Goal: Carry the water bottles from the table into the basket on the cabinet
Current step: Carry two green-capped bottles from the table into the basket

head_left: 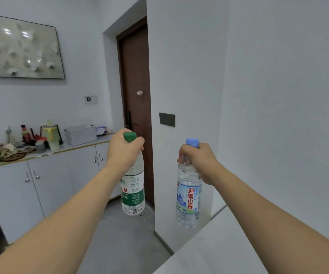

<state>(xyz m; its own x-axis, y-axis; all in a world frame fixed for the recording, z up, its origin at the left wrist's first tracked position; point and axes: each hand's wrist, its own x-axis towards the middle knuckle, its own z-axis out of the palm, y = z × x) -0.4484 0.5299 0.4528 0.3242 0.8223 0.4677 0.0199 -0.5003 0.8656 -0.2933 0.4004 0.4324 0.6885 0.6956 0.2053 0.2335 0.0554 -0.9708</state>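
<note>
Fingers curled tight round two bottle necks: left hand (124, 148) gripping the green-capped bottle (133, 186), right hand (200, 159) gripping the blue-capped bottle (188, 196), both hanging upright in mid-air above the floor. Grey basket (80, 134) on the cabinet (47, 180) at left, well apart; pale tabltop corner (215, 252) at lower right.

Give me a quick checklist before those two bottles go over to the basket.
1. Left hand grips the green-cap bottle at its neck: ok.
2. Right hand grips the blue-cap bottle at its neck: ok.
3. Both caps on: ok.
4. Bottles hang upright, apart from each other: ok.
5. Basket on the cabinet in sight: ok.
6. Room inside the basket: cannot tell, its inside is hidden.
</note>
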